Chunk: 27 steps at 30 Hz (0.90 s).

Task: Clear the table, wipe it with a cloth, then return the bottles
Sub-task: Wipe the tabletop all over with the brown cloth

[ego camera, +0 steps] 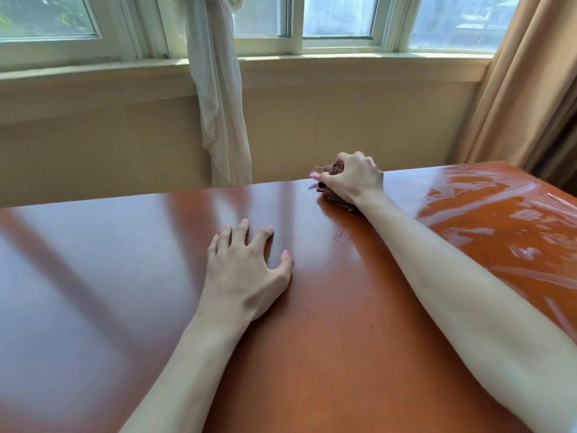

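Observation:
A glossy reddish-brown wooden table (125, 276) fills the lower view. My right hand (352, 179) reaches to the table's far edge and is shut on a bunched brown cloth (335, 168), which presses on the surface there. My left hand (246, 273) lies flat on the table near its middle, fingers spread, holding nothing. Wet smear marks (499, 220) cover the right part of the tabletop. No bottles are in view.
Behind the table runs a beige wall with a window sill (343, 62) and windows. A white sheer curtain (218, 104) hangs down behind the far edge. A tan drape (530, 89) hangs at the right, by the table's far right corner.

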Each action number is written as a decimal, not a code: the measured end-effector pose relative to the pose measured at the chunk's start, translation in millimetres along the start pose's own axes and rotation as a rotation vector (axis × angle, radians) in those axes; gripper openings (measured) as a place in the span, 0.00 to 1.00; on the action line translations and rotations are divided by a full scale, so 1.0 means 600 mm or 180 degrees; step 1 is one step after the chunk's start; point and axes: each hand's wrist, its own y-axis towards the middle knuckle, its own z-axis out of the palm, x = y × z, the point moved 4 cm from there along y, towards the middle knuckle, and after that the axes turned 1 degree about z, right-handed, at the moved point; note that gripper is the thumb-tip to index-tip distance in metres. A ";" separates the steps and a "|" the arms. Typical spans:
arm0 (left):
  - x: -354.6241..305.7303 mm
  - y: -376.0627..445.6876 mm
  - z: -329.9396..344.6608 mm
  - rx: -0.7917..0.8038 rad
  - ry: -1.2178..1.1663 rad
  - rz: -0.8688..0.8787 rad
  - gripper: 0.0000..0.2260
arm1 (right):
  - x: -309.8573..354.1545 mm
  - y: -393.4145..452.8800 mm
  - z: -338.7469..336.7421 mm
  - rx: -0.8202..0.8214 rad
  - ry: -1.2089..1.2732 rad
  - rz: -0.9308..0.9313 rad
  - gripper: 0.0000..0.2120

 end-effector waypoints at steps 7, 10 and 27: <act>0.014 -0.016 -0.052 -0.0039 -0.1654 -0.0496 0.21 | 0.130 -0.322 -0.073 0.0598 0.0416 -0.0965 0.19; 0.062 -0.035 -0.088 -0.0033 -0.1490 -0.0395 0.15 | 0.185 -0.487 -0.112 0.0688 0.0681 -0.1601 0.16; 0.316 -0.152 -0.137 -0.0291 0.0393 -0.0676 0.27 | 0.335 -0.176 0.087 0.0291 0.0229 -0.0141 0.27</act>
